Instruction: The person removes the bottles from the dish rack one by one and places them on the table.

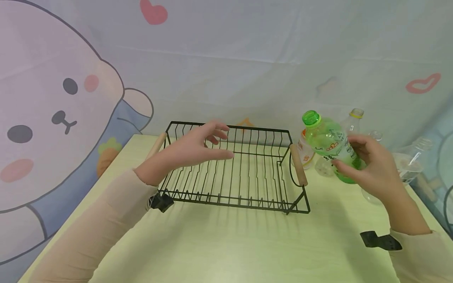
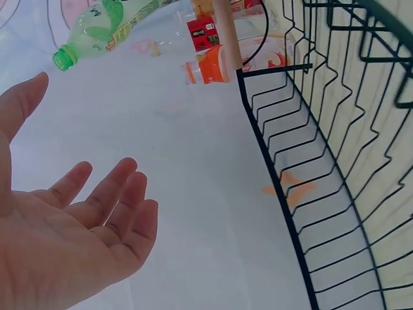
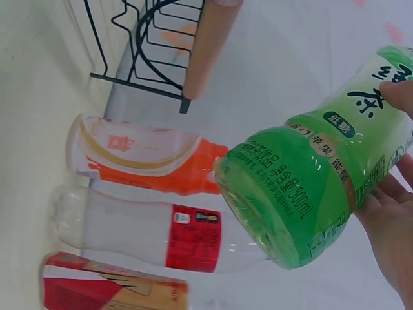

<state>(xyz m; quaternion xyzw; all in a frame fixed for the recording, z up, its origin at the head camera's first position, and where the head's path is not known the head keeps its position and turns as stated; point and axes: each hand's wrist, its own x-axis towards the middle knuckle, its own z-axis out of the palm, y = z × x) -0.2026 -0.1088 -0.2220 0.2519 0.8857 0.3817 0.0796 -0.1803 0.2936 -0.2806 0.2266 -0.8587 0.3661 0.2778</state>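
My right hand (image 1: 376, 169) grips a green plastic tea bottle (image 1: 329, 143) around its labelled middle. The bottle is held tilted above the table, to the right of a black wire dish rack (image 1: 262, 129); its base (image 3: 264, 200) faces the right wrist camera. Over the left part of the rack hovers my left hand (image 1: 187, 148), holding nothing. Its fingers are loosely bent and the thumb is spread apart, as the left wrist view also shows. A wooden handle (image 1: 299, 167) tops the rack's right end, and the rack holds nothing.
Behind the green bottle stand a white-and-orange bottle (image 3: 142, 155), a clear bottle with a red label (image 3: 193, 237) and a red-and-gold container (image 3: 110, 284). Another clear bottle (image 1: 412, 159) is at the far right. A printed cloth (image 1: 226, 78) hangs behind the pale table (image 1: 219, 247).
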